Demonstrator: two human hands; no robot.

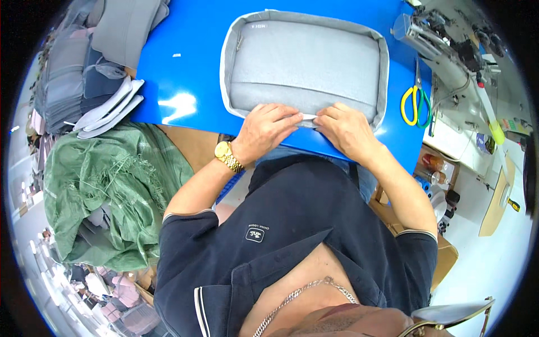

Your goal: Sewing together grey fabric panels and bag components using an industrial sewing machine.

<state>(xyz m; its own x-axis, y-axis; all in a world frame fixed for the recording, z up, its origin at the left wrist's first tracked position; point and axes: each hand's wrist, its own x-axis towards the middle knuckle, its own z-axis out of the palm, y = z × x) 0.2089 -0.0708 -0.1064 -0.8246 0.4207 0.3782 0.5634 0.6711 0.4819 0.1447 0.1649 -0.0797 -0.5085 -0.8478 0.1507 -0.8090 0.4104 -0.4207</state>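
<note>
A grey rectangular fabric piece point(306, 59) with raised side walls, like an unfinished bag panel, lies on the blue table point(185, 56). A seam or pocket edge crosses its lower part. My left hand point(268, 128) grips its near wall left of the middle, thumb and fingers pinched together on the pale edge. Just to the right, my right hand point(345, 128) pinches the same edge. A short stretch of whitish rim shows between the two hands. Under the fingers the edge is hidden.
Scissors point(415, 104) with yellow and green handles lie at the table's right, beside a sewing machine point(443, 62). Stacked grey fabric pieces point(64, 73) stand at the left, with pale curved pieces point(109, 109) near the table edge. Below them sits a green woven sack point(112, 185).
</note>
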